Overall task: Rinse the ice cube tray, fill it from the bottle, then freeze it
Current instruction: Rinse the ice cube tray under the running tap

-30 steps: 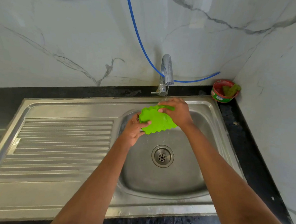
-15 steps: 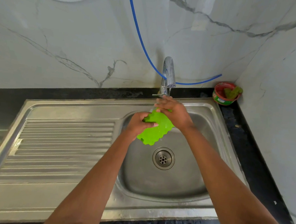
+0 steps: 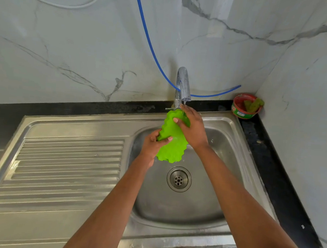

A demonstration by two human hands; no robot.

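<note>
While left hand [image 3: 151,147] and right hand [image 3: 194,132] fingers grip ice cube tray [image 3: 173,150] | cells indistinct

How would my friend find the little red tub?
Start at the steel sink and go to its far right corner, past the tap. There, on the black counter where the two marble walls meet, sits the red tub. It is the only red thing, with a green scrubber poking out.

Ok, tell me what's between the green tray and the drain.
Nothing: the head view shows only bare sink floor between the ice cube tray and the drain.
</note>
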